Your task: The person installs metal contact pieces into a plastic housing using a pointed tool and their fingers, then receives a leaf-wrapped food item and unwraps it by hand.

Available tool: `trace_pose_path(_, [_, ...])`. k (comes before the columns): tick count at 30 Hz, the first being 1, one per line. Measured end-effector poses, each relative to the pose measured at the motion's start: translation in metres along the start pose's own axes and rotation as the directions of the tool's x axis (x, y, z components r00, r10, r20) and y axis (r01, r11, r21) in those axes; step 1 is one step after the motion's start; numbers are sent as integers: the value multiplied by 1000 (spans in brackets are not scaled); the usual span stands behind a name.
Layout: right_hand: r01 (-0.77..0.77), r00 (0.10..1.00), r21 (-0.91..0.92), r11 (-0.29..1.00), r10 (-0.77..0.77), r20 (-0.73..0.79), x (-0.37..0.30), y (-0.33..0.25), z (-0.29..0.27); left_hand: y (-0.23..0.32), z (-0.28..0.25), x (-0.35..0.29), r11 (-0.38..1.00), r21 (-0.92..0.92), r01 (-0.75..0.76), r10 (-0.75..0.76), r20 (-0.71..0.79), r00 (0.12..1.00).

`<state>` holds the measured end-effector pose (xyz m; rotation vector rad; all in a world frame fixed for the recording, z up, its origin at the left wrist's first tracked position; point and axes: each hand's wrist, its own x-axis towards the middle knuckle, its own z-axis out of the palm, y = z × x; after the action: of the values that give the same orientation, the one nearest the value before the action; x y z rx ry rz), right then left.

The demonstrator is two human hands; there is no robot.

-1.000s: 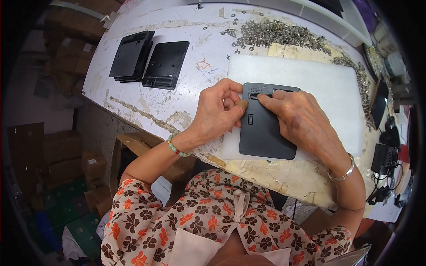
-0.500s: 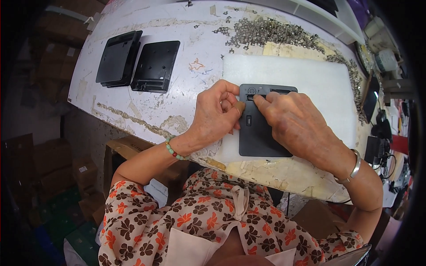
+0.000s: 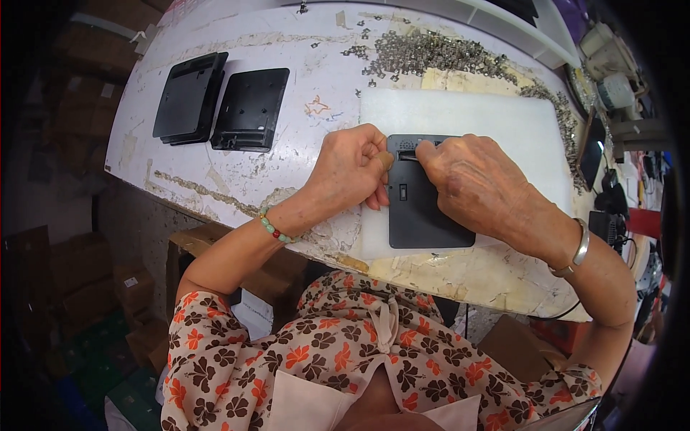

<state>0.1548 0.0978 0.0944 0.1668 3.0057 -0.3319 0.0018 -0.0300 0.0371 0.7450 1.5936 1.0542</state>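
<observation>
A flat black plastic housing [image 3: 428,226], with rounded corners, a small speaker grille, a slot near its top and a small rectangular opening, lies on a white foam sheet [image 3: 517,118]. At its upper left edge is my left hand [image 3: 351,169], thumb and fingers pinched together; whatever lies between them is hidden. My right hand [image 3: 478,187] reaches over the upper right part of the housing. Its fingers are curled, with thumb and forefinger at the right end of the top slot. Anything they grip is covered by the hand.
Several similar black housings [image 3: 188,100] are stacked at the left of the worn white table [image 3: 309,97], beside a single one [image 3: 251,108]. A heap of small metal clips [image 3: 438,54] spreads behind the foam. A white tray [image 3: 496,21] stands at the back.
My right hand has drawn its fingers in from the slot, from an extended forefinger to a more curled grip. The left hand stays at the housing's edge.
</observation>
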Motion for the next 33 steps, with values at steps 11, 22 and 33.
trace_pose_path(11, [37,996,44,998,-41,82,11,-4,-12,-6,1,3,996,-55,-68,66,-26,997])
trace_pose_path(22, [-24,980,-54,998,34,196,17,-20,-18,-8,1,3,993,-64,-99,97,-41,994])
trace_pose_path(33, [-106,983,67,992,115,-140,-18,-5,18,-7,3,-1,999,-17,-51,51,6,999])
